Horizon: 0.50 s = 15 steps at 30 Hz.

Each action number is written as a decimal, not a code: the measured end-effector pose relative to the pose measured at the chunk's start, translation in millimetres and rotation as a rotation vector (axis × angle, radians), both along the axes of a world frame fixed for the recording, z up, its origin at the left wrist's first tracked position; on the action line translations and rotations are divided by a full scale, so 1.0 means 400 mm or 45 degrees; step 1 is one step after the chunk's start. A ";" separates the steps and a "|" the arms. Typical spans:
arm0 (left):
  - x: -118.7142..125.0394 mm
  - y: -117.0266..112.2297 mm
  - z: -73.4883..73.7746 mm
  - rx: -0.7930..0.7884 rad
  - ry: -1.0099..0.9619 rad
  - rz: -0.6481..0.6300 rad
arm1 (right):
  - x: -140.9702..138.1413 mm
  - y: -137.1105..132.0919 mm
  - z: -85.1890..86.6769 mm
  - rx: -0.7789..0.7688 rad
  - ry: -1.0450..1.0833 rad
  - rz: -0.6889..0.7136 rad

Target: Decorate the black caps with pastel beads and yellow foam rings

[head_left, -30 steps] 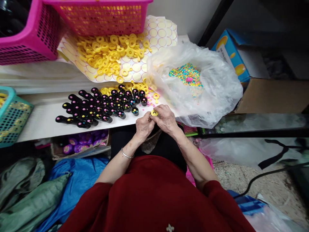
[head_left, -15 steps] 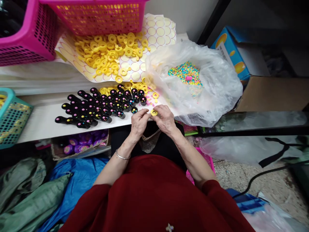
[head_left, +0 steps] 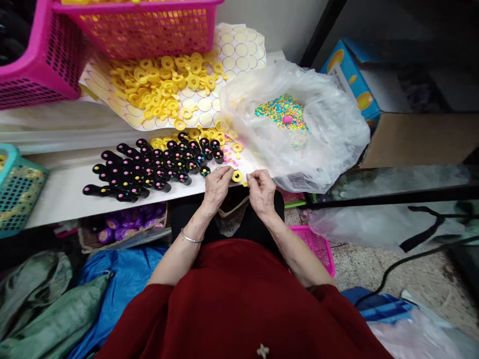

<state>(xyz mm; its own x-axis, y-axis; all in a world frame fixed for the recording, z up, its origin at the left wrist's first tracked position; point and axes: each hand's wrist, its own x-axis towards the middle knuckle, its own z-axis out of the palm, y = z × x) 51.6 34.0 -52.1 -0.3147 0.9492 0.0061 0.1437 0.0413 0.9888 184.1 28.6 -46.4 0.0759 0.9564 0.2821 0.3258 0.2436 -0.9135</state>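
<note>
- The left hand (head_left: 216,188) is pinching the edge of a yellow ring (head_left: 237,175) at its fingertips, above the lap.
- The right hand (head_left: 262,193) is curling its fingers at the ring's 3 o'clock, just beside it; whether it is gripping anything cannot be told.
- Black tubes (head_left: 149,167) are lying clustered on the white shelf (head_left: 60,192) at the left hand's 10 o'clock.
- A clear plastic bag (head_left: 329,134) is holding pastel beads (head_left: 282,110) at the right hand's 1 o'clock.
- A heap of yellow rings (head_left: 160,92) is sitting at 11 o'clock, with a pink basket (head_left: 149,27) beyond it.
</note>
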 end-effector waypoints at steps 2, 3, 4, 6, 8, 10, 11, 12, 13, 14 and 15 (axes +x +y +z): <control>0.005 0.002 -0.001 -0.009 -0.093 -0.019 | -0.009 -0.004 -0.008 -0.114 0.074 -0.012; 0.007 0.002 0.000 -0.027 -0.130 -0.026 | -0.013 -0.003 -0.010 -0.134 0.090 -0.008; 0.009 0.001 0.001 -0.046 -0.155 -0.025 | -0.017 -0.002 -0.011 -0.132 0.092 -0.003; 0.011 0.000 0.007 -0.058 -0.168 -0.041 | -0.020 0.002 -0.008 -0.089 0.068 -0.008; 0.012 -0.001 0.015 -0.048 -0.157 -0.071 | -0.022 0.002 -0.001 -0.040 0.047 -0.015; 0.013 -0.002 0.024 -0.042 -0.144 -0.074 | -0.023 -0.002 0.007 -0.032 0.054 -0.022; 0.014 -0.003 0.027 -0.043 -0.138 -0.071 | -0.024 -0.005 0.010 -0.058 0.072 -0.021; 0.014 -0.003 0.030 -0.042 -0.133 -0.068 | -0.025 -0.008 0.012 -0.109 0.103 -0.014; 0.015 -0.003 0.032 -0.039 -0.124 -0.070 | -0.028 -0.011 0.013 -0.182 0.149 0.000; 0.015 -0.004 0.033 -0.035 -0.113 -0.075 | -0.030 -0.014 0.013 -0.266 0.207 0.017; 0.016 -0.004 0.033 -0.032 -0.105 -0.085 | -0.033 -0.015 0.013 -0.351 0.274 0.036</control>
